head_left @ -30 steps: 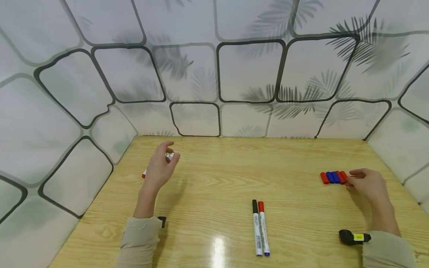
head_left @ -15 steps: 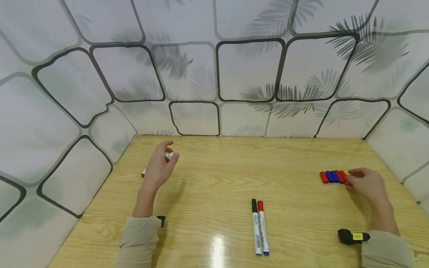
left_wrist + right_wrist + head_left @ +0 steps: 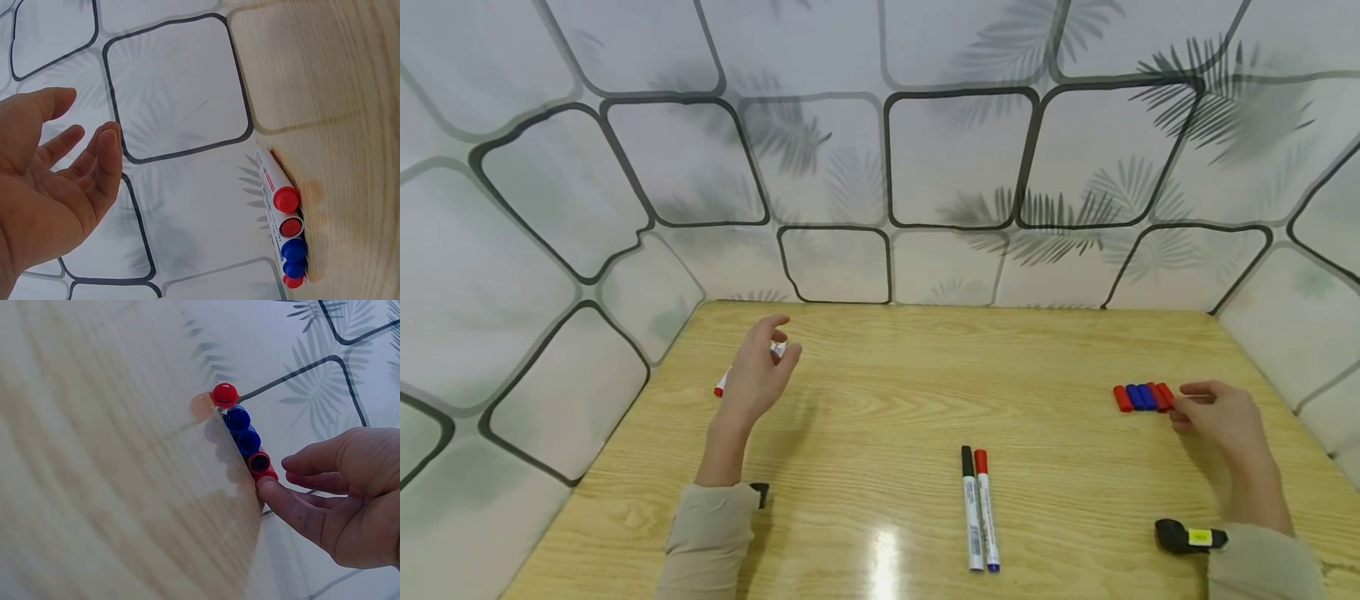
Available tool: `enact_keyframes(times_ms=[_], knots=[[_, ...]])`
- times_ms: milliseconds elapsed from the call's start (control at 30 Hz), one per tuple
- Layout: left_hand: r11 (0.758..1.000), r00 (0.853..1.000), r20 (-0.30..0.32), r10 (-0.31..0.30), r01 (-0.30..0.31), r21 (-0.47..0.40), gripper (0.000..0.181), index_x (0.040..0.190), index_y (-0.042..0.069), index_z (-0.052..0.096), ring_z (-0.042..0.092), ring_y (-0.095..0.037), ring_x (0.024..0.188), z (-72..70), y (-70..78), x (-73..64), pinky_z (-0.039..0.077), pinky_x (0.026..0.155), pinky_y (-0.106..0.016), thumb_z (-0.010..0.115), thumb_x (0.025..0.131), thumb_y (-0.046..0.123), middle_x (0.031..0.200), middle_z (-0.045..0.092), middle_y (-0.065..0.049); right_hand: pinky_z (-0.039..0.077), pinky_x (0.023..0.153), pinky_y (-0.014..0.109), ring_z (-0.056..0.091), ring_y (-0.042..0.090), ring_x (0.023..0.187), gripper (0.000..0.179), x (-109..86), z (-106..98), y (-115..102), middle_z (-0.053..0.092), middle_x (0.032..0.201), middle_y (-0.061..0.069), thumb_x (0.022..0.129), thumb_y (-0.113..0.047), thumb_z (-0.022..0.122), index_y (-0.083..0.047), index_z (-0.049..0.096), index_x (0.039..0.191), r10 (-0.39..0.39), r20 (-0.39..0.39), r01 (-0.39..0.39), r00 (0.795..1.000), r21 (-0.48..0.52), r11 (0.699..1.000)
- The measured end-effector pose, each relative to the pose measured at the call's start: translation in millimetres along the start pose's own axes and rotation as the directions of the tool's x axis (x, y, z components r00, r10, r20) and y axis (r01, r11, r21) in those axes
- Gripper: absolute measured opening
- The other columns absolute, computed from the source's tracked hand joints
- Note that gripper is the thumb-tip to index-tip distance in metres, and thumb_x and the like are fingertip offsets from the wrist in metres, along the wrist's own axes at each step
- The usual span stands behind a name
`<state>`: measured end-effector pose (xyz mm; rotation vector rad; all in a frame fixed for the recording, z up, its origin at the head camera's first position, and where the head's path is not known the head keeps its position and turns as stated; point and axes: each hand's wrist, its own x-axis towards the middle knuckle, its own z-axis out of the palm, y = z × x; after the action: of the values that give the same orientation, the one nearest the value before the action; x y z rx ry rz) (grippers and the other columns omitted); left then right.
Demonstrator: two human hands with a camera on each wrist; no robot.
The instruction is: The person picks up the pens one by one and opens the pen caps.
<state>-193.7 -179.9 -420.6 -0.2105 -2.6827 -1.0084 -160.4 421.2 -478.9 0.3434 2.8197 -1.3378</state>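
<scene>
In the head view my left hand (image 3: 758,371) is raised over the far left of the table, fingers loosely bent and holding nothing. It largely covers a row of white markers (image 3: 779,349). The left wrist view shows this row beside the hand: several markers (image 3: 275,178) side by side, with red and blue ends. On the right, my right hand (image 3: 1223,414) is at the end of a row of red and blue marker caps (image 3: 1142,397). Its thumb tip touches or overlaps the endmost red cap (image 3: 269,475); the index finger stands apart from the thumb.
Two white markers lie parallel at the front middle of the wooden table (image 3: 880,417): one with a black cap (image 3: 972,517), one with a red cap (image 3: 988,517) and a blue end. Patterned panels (image 3: 958,167) rise behind and at both sides.
</scene>
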Motion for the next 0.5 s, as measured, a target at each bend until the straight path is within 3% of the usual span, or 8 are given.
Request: enact_keyframes(times_ms=[200,300,400,500], knots=[[1.000,1.000,0.004,0.009,-0.009,-0.002,0.048,0.145,0.007,0.043,0.058,-0.027,0.083,-1.5,0.8,-2.0,0.047,0.064,-0.037,0.055,0.102,0.025,0.122,0.057,-0.020,0.057,0.062,0.026,0.070,0.008,0.065,0.053,-7.5,-0.6,1.8,0.071,0.093,0.017,0.100,-0.013,0.052,0.025,0.037,0.133,0.003,-0.001,-0.003,1.000,0.008,1.000],[1.000,1.000,0.011,0.009,-0.009,0.001,0.049,0.145,0.007,0.042,0.058,-0.027,0.083,-1.9,1.5,-3.3,0.047,0.064,-0.037,0.055,0.102,0.025,0.122,0.057,-0.020,0.054,0.061,0.020,0.070,0.007,0.065,0.055,-10.1,-1.2,1.2,0.072,0.090,0.014,0.102,-0.018,0.051,0.024,0.036,0.134,0.010,-0.011,-0.010,1.000,-0.007,1.000],[1.000,1.000,0.022,0.003,-0.003,0.005,0.049,0.145,0.008,0.042,0.058,-0.026,0.083,-1.9,2.8,-3.9,0.047,0.063,-0.036,0.054,0.102,0.026,0.123,0.057,-0.019,0.048,0.059,0.014,0.069,0.005,0.065,0.059,-12.6,-2.2,-1.5,0.073,0.089,0.018,0.104,-0.026,0.046,0.023,0.036,0.135,0.005,-0.028,-0.006,1.000,-0.039,0.999],[1.000,0.999,0.032,0.003,-0.003,0.012,0.049,0.145,0.008,0.042,0.059,-0.026,0.082,-1.5,4.9,-3.8,0.048,0.063,-0.036,0.054,0.102,0.027,0.123,0.058,-0.019,0.048,0.058,0.015,0.067,0.003,0.065,0.060,-15.8,-1.9,-6.1,0.068,0.101,0.030,0.104,-0.030,0.044,0.021,0.039,0.135,-0.012,-0.064,0.007,0.998,-0.073,0.997]])
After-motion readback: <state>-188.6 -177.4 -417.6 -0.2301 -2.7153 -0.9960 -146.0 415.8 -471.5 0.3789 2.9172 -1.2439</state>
